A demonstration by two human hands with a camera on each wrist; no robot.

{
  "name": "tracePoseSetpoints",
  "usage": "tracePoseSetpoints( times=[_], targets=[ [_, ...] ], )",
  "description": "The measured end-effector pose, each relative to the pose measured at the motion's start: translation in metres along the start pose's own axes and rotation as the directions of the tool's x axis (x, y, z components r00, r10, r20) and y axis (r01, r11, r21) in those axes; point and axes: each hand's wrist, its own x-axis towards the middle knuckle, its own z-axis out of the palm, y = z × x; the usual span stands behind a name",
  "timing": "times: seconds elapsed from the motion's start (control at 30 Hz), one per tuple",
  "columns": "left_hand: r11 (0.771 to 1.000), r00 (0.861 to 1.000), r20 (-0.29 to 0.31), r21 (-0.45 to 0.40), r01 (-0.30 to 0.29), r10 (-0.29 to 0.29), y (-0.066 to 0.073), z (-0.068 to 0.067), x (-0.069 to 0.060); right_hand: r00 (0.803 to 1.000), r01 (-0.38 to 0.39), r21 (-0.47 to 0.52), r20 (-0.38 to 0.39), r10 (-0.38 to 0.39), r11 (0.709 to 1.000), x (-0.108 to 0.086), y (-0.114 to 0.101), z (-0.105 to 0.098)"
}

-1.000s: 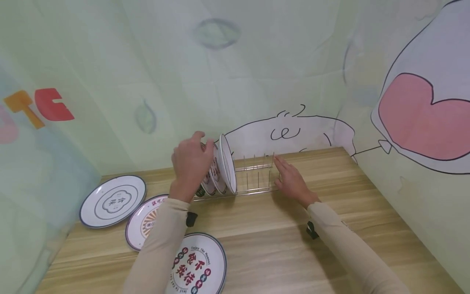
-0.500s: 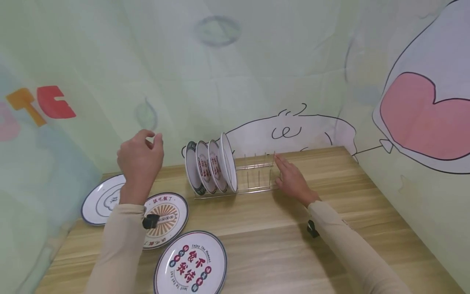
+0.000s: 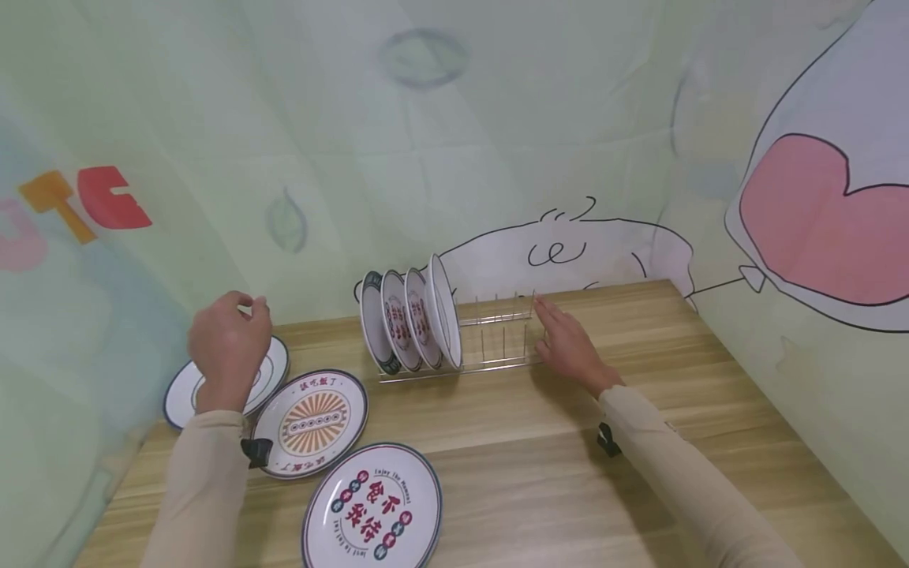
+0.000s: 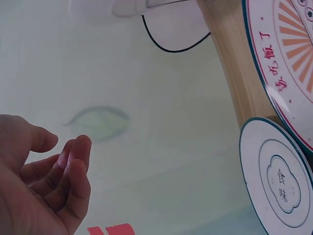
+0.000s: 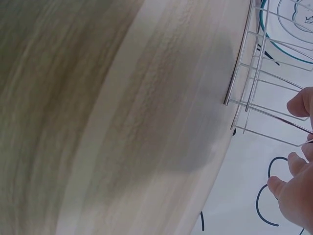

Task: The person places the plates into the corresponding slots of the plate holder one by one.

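My left hand (image 3: 229, 343) hovers over a white plate with a dark rim (image 3: 277, 367) at the table's left, partly covering it in the head view. Its fingers are loosely bent and hold nothing; the left wrist view shows a gap between thumb and fingertips. At the right end of the wire dish rack (image 3: 497, 364), my right hand (image 3: 570, 341) holds the end wires between thumb and fingers. Several plates (image 3: 443, 315) stand on edge in the rack's left half, with bare slots to their right.
A sunburst plate (image 3: 312, 422) and a plate with red characters (image 3: 372, 509) lie flat at the left and front of the wooden table (image 3: 525, 473). A printed cloth wall (image 3: 355, 158) rises behind the rack and along both sides.
My left hand has moved away from the racked plates, leftward and down to above the far-left plate. The right hand stays at the rack's end.
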Motion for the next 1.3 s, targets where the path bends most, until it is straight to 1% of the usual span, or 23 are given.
tracePoseSetpoints(
  times=[0.1,0.27,0.37,0.47,0.53,0.7,0.8,0.87,1.0,1.03,1.13,1.23,1.3],
  targets=[
    [0.999,1.000,0.018,0.036,0.012,-0.013,-0.014,0.003,0.002,1.000,0.000,0.006,0.006,0.000,1.000,0.000,-0.001,-0.001],
    [0.996,0.997,0.050,0.071,0.058,-0.061,-0.035,0.010,0.005,1.000,0.000,-0.011,0.002,0.000,1.000,0.001,0.000,0.001],
    [0.995,0.996,0.057,0.082,0.061,-0.066,-0.047,0.014,0.006,1.000,-0.004,-0.014,0.000,0.004,1.000,0.001,0.001,0.002],
    [0.993,0.994,0.079,0.100,0.062,-0.070,-0.058,0.017,0.006,1.000,-0.003,-0.011,0.003,0.003,1.000,0.001,0.002,0.002],
    [0.990,0.992,0.100,0.119,0.071,-0.083,-0.067,0.019,0.007,1.000,-0.002,-0.010,0.005,0.002,1.000,0.001,0.002,0.002],
    [0.981,0.979,0.153,0.162,0.108,-0.133,-0.089,0.023,0.008,1.000,-0.004,-0.008,0.015,0.004,1.000,0.001,0.002,0.002],
    [0.979,0.976,0.168,0.168,0.112,-0.141,-0.100,0.025,0.007,1.000,-0.011,-0.006,0.022,0.011,1.000,0.001,0.002,0.001],
    [0.978,0.972,0.184,0.171,0.117,-0.148,-0.104,0.026,0.007,1.000,-0.014,-0.009,0.024,0.014,1.000,0.002,0.003,0.001],
    [0.974,0.967,0.193,0.187,0.127,-0.163,-0.113,0.031,0.008,1.000,-0.013,-0.007,0.019,0.013,1.000,0.002,0.005,0.001],
    [0.974,0.967,0.196,0.188,0.125,-0.162,-0.116,0.033,0.008,1.000,-0.009,-0.009,0.017,0.009,1.000,0.002,0.005,0.002],
    [0.976,0.970,0.201,0.194,0.095,-0.135,-0.125,0.038,0.009,1.000,0.000,-0.015,0.013,0.000,1.000,0.002,0.005,0.002],
    [0.975,0.970,0.219,0.213,0.062,-0.109,-0.133,0.042,0.008,1.000,0.003,-0.018,0.013,-0.003,1.000,0.001,0.005,0.002],
    [0.970,0.966,0.234,0.240,0.048,-0.105,-0.137,0.044,0.007,1.000,0.001,-0.019,0.015,-0.001,1.000,0.001,0.004,0.002]
  ],
)
